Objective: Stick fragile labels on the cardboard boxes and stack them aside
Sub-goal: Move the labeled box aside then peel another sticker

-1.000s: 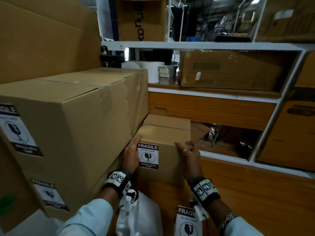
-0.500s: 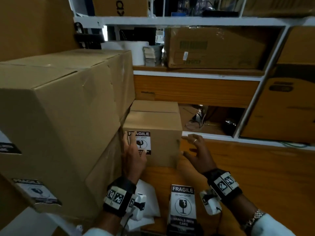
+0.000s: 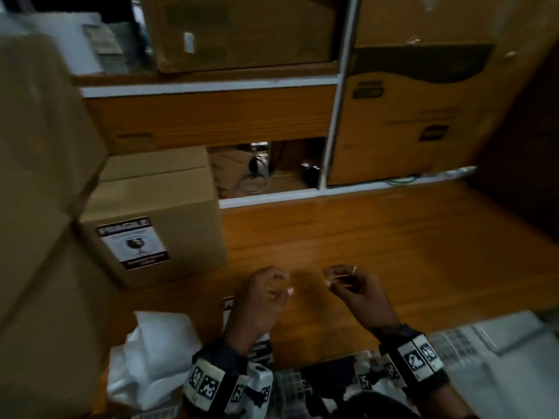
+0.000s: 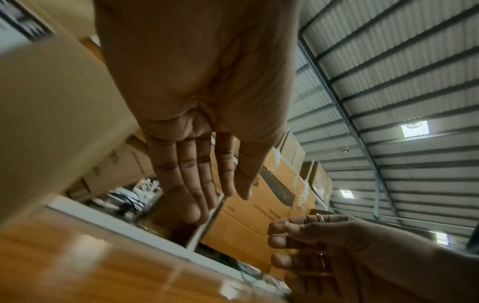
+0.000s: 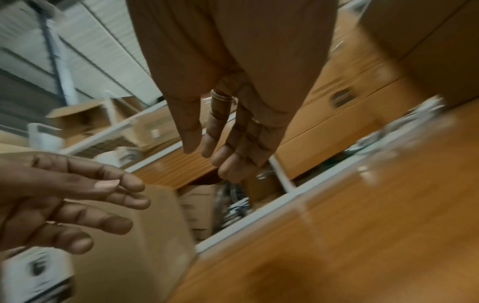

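— How are we holding our hands?

— We are hovering both above the wooden worktop [image 3: 378, 243], near its front edge. Our left hand [image 3: 263, 293] is hanging with a released grip: in the left wrist view its fingers [image 4: 191, 170] are stretching nearly straight and holding nothing. Our right hand [image 3: 354, 287] is doing the same just beside it, fingers loosely bent, a ring [image 3: 354, 269] on one of them, grasping nothing.

— And where is the box sitting?

— We are seeing the small cardboard box [image 3: 169, 204] standing toward the worktop's back left corner, pressed against the big stacked boxes [image 3: 45, 192] along the left edge. Its fragile label [image 3: 133, 243] is facing us on the front face. Neither hand is touching it.

— What are we failing to make out?

— The lettering on that label is blurring. Our left hand is covering most of a label sheet [image 3: 227, 306] lying at the front edge, so only a strip is showing. The white plastic [image 3: 151, 352] at the front left corner is smearing too, and the big boxes are running out of the picture.
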A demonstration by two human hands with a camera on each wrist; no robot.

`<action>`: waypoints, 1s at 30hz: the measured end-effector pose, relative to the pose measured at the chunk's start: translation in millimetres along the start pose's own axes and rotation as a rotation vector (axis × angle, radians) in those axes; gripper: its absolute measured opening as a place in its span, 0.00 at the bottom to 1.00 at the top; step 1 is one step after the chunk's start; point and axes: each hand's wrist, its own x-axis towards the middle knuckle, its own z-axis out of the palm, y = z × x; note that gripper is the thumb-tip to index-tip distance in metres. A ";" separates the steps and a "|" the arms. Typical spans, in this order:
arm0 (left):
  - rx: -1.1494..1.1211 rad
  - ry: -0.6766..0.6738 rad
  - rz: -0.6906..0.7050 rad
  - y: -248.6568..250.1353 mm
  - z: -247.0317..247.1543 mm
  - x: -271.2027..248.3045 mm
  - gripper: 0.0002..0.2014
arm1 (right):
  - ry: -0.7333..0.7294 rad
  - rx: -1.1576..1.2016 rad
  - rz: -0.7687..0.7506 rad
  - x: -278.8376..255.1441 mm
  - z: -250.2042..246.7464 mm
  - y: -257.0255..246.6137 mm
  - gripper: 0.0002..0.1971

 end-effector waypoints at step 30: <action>-0.056 -0.250 0.271 361.2 455.5 151.3 0.17 | 0.732 -0.162 -0.312 -20.2 -645.0 80.5 0.22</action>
